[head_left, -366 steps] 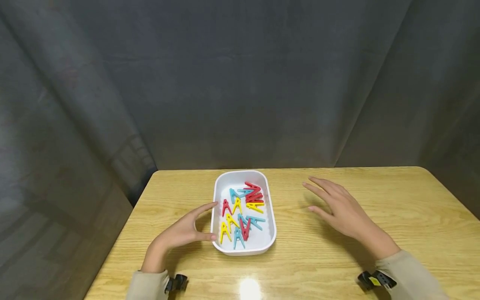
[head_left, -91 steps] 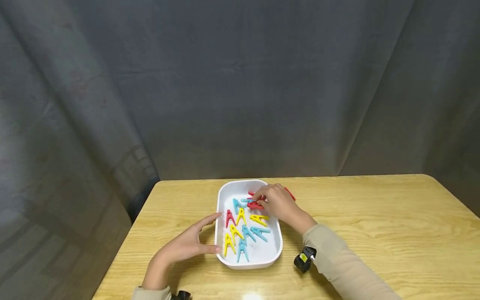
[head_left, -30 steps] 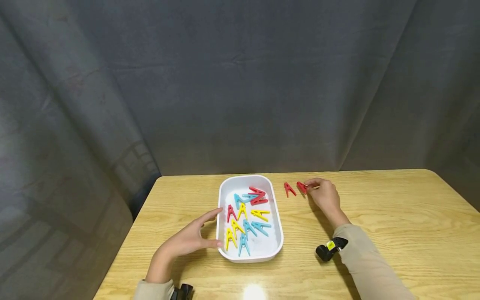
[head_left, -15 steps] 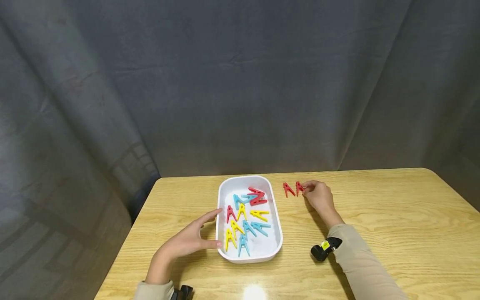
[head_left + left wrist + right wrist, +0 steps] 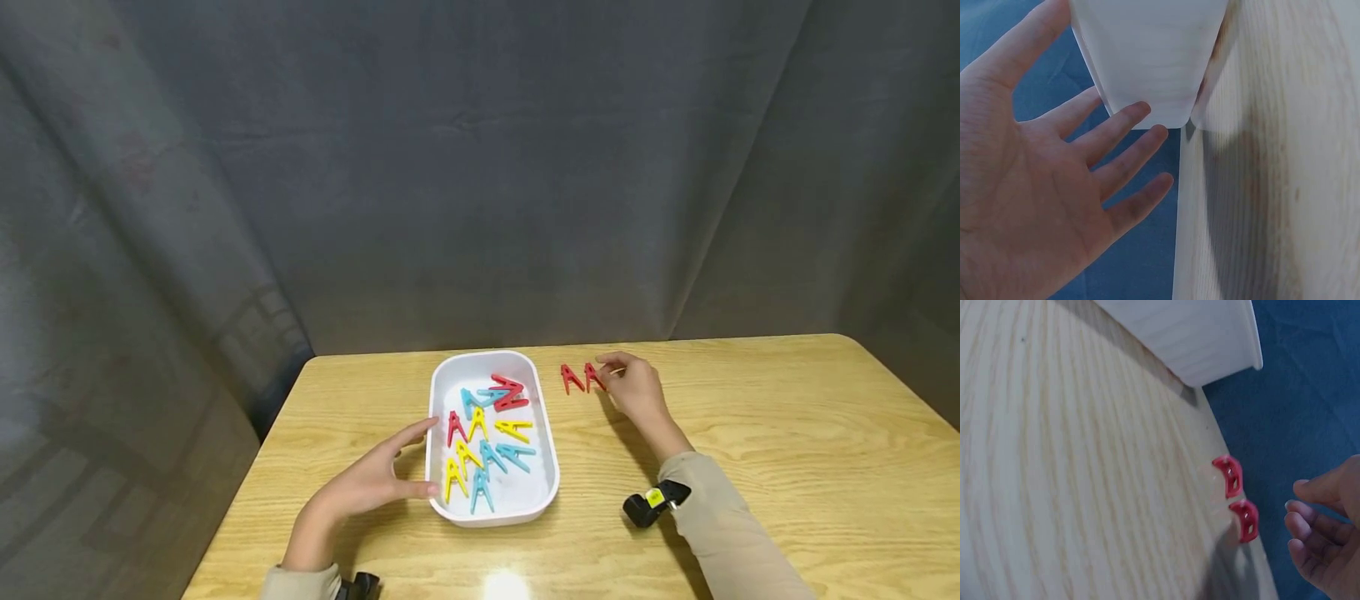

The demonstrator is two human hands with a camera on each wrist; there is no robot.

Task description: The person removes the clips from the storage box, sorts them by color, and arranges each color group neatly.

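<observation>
A: What fills the most room?

B: A dark grey curtain [image 5: 480, 183], hanging across the upper part of the head view. Below it lies a wood-grained counter [image 5: 787, 433], spanning the lower half.

A: And on the counter?

B: A white tray [image 5: 525, 492], just below the centre of the frame.

A: How do the hands stand?

B: The left hand [image 5: 367, 482], lower left of centre, spreads its fingers wide; thumb and index fingertips touch the tray's left rim. Whether its other fingers touch the wall is hard to tell. The right hand [image 5: 636, 390], right of centre, curves loosely, thumb and fingers slightly apart. The right wrist view shows a gap between it and the clothespins.

A: Anything at the wrists?

B: A small black camera [image 5: 648, 504] below the right wrist, another camera [image 5: 363, 586] at the bottom edge by the left.

A: And the smallest things?

B: Two red clothespins [image 5: 567, 373] lie side by side on the counter, right of the tray's upper end. Inside the tray are yellow clothespins [image 5: 506, 428], blue clothespins [image 5: 480, 479] and more red ones, some overlapping near its upper right.
</observation>
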